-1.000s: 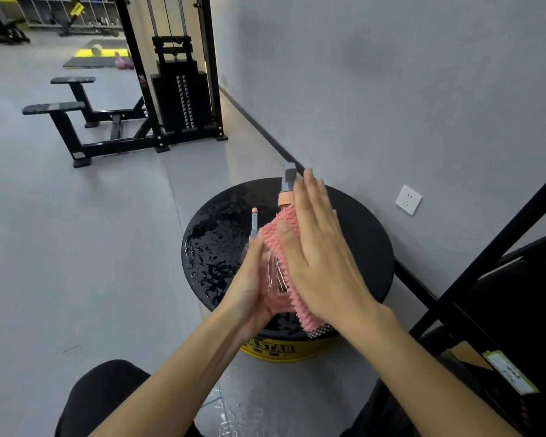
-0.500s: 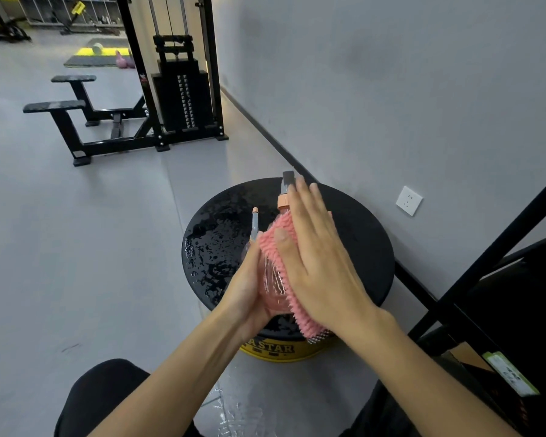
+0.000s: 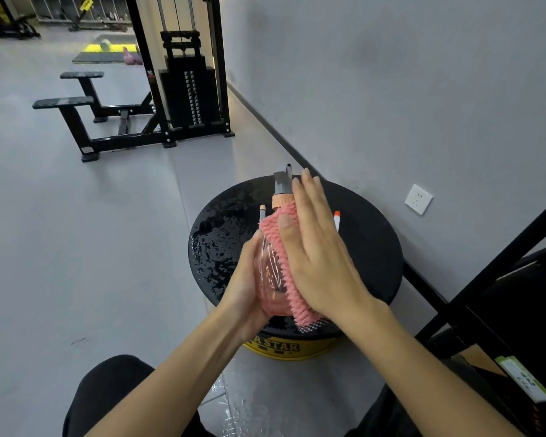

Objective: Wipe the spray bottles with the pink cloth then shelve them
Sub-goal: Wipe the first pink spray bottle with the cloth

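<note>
- Pink cloth (image 3: 286, 263) pressed flat against the spray bottle (image 3: 267, 279) by the right hand (image 3: 316, 257), fingers straight, nothing curled round it.
- Translucent bottle gripped from its left side by the left hand (image 3: 243, 288), tilted and held just above the black round top (image 3: 369, 247).
- Probably mid-wipe on this bottle. Shelving onto the dark rack (image 3: 517, 269) at the right not yet begun.
- Wet film (image 3: 215, 247) across the top's left half and a puddle (image 3: 234, 402) on the floor below. Damp plastic likely, hence a risk of slipping from the one gripping hand under a hard rub.
- Held on by palm pressure alone, hence a risk of sliding off onto the wet top.
- Orange-tipped nozzle (image 3: 337, 217) just beside the right hand, body hidden. Could be knocked over by a wide stroke.
</note>
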`<state>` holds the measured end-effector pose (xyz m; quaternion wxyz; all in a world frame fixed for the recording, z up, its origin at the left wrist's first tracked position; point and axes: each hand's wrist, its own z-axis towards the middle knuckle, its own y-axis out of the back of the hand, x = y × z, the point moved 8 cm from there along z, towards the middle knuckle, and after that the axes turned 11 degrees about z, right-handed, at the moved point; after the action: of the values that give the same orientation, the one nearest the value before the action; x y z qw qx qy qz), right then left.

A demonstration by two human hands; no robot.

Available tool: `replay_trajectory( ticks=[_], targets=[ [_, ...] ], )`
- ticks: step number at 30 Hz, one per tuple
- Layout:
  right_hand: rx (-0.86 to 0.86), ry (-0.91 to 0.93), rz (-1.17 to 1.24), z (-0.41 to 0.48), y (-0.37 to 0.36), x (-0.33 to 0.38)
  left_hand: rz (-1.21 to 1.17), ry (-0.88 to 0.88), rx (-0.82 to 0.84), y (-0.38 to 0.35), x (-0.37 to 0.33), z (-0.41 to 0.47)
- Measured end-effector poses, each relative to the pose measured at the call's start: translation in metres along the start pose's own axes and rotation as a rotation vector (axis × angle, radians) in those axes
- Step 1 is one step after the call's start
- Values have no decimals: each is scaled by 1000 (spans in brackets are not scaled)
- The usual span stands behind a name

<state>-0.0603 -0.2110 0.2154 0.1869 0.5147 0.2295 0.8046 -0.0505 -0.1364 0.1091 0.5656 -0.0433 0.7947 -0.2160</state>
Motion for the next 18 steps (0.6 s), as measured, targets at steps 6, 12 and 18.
replay_trajectory(
  ticks=[6, 12, 18],
  targets=[
    [0, 35, -188, -17, -29, 2, -169, -43, -50, 27, -11, 18],
    [52, 21, 57, -22, -65, -12, -31, -117, -4, 52, -23, 29],
    [3, -88, 491, -19, -90, -53, 108, -177, -89, 81, -30, 49]
  ],
)
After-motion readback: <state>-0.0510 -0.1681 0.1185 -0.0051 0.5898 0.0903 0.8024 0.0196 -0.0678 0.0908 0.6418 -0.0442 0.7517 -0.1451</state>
